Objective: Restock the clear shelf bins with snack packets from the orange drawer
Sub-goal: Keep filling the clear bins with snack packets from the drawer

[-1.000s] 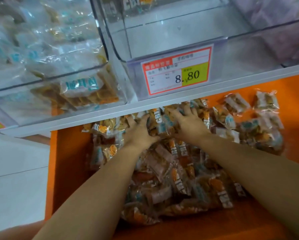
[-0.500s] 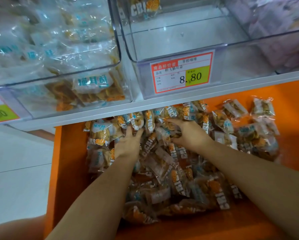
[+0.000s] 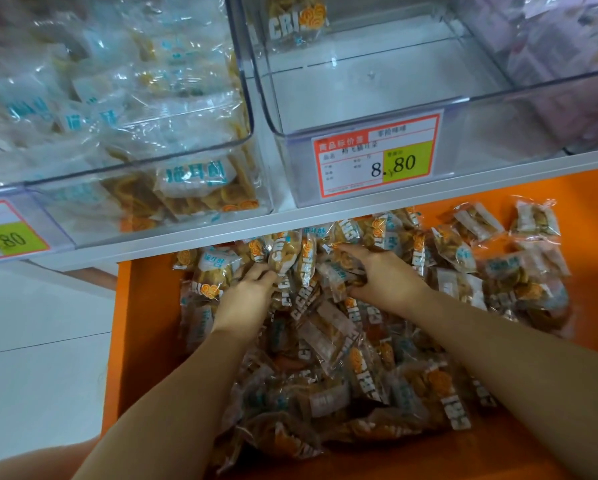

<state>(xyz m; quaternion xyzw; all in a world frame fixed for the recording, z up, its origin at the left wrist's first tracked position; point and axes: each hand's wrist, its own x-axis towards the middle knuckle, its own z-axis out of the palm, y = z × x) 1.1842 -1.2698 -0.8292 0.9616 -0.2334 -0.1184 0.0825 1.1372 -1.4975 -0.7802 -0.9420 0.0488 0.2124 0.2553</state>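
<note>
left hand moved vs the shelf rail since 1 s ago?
Yes. The left hand has pulled back from the white shelf rail, toward the person and slightly toward the orange drawer's left wall, its fingers curling onto snack packets.

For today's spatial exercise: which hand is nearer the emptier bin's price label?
Right: the right hand sits straight below the price label; the left hand lies further left.

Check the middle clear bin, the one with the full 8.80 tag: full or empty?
Nearly empty: the middle bin shows bare floor, with only one packet visible at its back.
</note>
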